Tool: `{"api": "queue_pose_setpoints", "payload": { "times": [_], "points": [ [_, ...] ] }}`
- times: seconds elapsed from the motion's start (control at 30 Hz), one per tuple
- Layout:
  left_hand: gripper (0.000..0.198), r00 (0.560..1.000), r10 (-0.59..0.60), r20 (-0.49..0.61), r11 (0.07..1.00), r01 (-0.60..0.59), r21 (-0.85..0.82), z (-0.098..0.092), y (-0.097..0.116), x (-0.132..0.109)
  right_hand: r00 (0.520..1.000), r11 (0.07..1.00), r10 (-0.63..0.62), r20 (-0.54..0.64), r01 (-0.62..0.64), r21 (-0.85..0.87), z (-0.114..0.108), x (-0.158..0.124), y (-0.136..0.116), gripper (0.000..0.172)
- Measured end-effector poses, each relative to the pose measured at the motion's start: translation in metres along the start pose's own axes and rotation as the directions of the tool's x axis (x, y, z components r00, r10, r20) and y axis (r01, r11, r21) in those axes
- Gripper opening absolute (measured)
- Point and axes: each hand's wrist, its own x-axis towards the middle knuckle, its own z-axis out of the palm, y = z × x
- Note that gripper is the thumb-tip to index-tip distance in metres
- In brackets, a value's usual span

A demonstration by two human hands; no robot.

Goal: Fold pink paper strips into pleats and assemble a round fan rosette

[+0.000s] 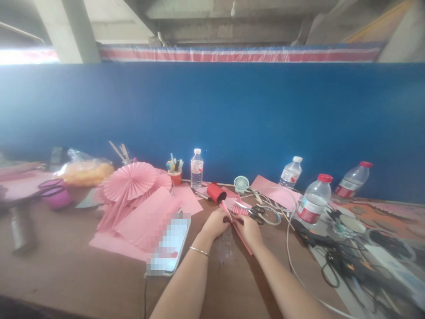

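My left hand (215, 223), with a thin bangle at the wrist, pinches a narrow folded pink paper strip (245, 243). Close beside it, my right hand (247, 229) has its fingers closed on the same strip. The strip runs from beyond my fingertips down under my right hand, low over the brown table (229, 283). Just past my hands lies a red cylinder (216, 193) on its side. A small pleated pink paper piece (241, 209) and scissors (255, 212) with dark handles lie just beyond my right hand.
Pink paper fans (133, 181) and pink sheets (146, 217) lie left, near a phone (171, 248). A water bottle (197, 168), pen cup (175, 173) and small white fan (241, 184) stand behind. Cables (288, 248) and a red-capped bottle (314, 201) occupy the right.
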Motion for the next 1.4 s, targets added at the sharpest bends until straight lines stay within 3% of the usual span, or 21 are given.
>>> {"api": "queue_pose_setpoints", "payload": {
  "times": [0.2,0.33,0.47,0.9,1.13,1.4],
  "points": [
    [0.013,0.999,-0.019,0.031,0.991,0.014,0.134,0.001,0.002,0.0,1.0,1.0,-0.01,0.016,0.01,-0.024,-0.004,-0.002,-0.007,0.021],
    [0.012,0.999,0.041,-0.004,0.972,-0.039,0.232,-0.001,0.005,0.0,0.999,0.998,-0.045,0.001,0.045,-0.048,-0.005,-0.003,-0.011,0.019],
    [0.013,0.996,0.081,0.036,0.966,-0.088,0.245,-0.002,0.007,0.0,0.998,0.994,-0.059,-0.008,0.058,-0.092,-0.003,-0.003,-0.009,0.018],
    [0.017,1.0,-0.005,0.019,0.963,-0.001,0.27,0.002,0.005,0.001,1.0,0.991,-0.01,-0.002,0.009,-0.136,0.0,-0.003,-0.004,0.02],
    [0.014,0.999,-0.031,-0.008,0.926,0.032,0.376,0.001,0.005,0.0,0.999,0.987,0.045,0.022,-0.041,-0.157,0.0,-0.002,-0.005,0.018],
    [0.012,0.998,-0.057,-0.018,0.934,0.06,0.352,0.001,0.004,0.0,0.995,0.981,0.095,0.041,-0.086,-0.173,0.001,-0.001,-0.008,0.019]
  ]
}}
